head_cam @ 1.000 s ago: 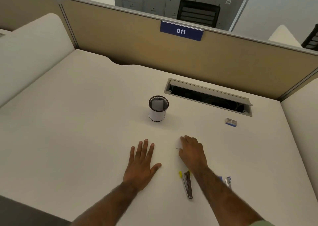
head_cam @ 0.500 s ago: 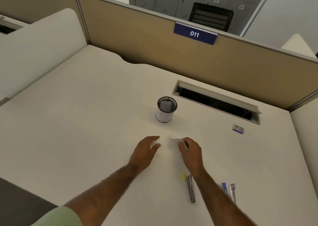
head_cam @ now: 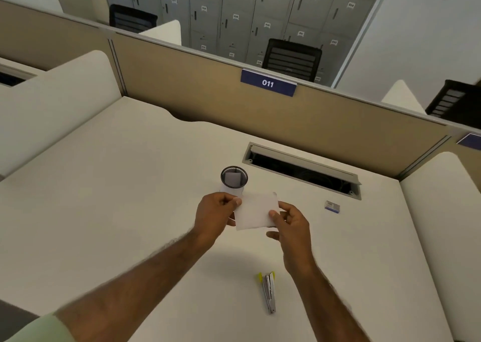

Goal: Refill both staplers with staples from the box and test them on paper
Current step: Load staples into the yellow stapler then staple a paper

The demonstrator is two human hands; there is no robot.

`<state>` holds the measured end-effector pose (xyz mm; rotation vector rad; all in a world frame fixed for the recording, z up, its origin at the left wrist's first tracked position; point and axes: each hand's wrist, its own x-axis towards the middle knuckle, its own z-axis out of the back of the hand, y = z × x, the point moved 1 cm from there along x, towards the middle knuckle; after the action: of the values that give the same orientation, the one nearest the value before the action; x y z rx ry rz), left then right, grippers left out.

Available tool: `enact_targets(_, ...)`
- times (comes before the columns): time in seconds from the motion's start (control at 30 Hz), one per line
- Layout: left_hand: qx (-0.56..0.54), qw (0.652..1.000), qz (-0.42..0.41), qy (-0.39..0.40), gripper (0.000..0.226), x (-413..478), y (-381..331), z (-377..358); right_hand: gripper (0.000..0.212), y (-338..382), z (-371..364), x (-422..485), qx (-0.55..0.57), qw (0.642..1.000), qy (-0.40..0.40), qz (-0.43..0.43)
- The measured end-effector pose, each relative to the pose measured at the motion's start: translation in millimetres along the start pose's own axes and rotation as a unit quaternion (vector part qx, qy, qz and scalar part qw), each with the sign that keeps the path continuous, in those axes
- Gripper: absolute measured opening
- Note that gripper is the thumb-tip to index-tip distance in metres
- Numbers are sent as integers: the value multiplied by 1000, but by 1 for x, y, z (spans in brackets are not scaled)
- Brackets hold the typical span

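White paper (head_cam: 256,212) hangs mid-frame, pinched by left hand (head_cam: 216,215) and right hand (head_cam: 292,227); each grip holds one edge. Pulling apart could tear it. Stapler (head_cam: 269,292) lies lower right.

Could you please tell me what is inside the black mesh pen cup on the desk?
Inside the mesh cup one pale, squarish piece shows. The held paper covers the cup's lower front.

A small white sheet of paper (head_cam: 256,211) is held above the desk, pinched at its left and right edges. A slim metal stapler (head_cam: 268,291) with yellow trim lies flat, near and right. A small staple box (head_cam: 332,206) lies far right.
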<state>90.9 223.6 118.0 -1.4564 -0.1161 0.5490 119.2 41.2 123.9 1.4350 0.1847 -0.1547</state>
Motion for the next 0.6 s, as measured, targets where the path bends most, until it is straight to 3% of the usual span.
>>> enact_targets(0.1, -37, 999, -5, -20, 10, -12, -27, -2, 14, 16, 10, -14, 5, 997, -49, 56)
enact_targets(0.17, -52, 999, -8, -14, 11, -19, -39, -5, 10, 22, 11, -21, -78, 983, -89, 140)
enact_targets(0.3, -74, 997, -19, 17, 18, -36, -57, -19, 15, 31, 10, -29, -254, 894, -144, 341)
enact_targets(0.43, -115, 992, -19, 44, 26, -48, -68, -30, 22, 42, 10, -37, -379, 788, -160, 459)
enact_targets(0.6, -136, 989, -18, 55, 26, -51, -73, -31, 30, 47, 14, -41, -439, 745, -122, 488)
